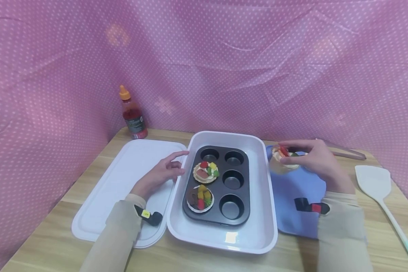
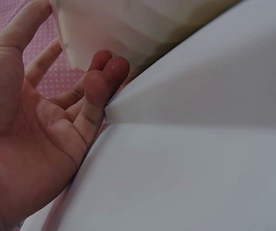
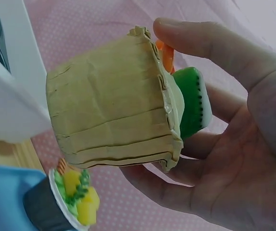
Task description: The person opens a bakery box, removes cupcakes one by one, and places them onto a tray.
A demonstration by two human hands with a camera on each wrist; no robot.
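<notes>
My right hand (image 1: 314,156) grips a fruit tart (image 1: 279,155) in a tan pleated cup, raised over a blue tray (image 1: 294,200). In the right wrist view the tart (image 3: 114,103) shows its side, with a green slice and an orange piece on top. My left hand (image 1: 163,172) is at the left side of a white bin (image 1: 271,211), fingertips at its rim. Inside the bin lies a dark muffin pan (image 1: 217,219). Two fruit tarts sit in its left column: a middle one (image 1: 205,173) and a front one (image 1: 200,198); the other cups are bare.
A white lid-like tray (image 1: 122,181) lies left of the bin under my left forearm. Behind it stands a red sauce bottle (image 1: 134,117). To the right are a white spatula (image 1: 374,181) and brown tongs (image 1: 346,153). A dark-cupped dessert (image 3: 44,204) is by the blue tray.
</notes>
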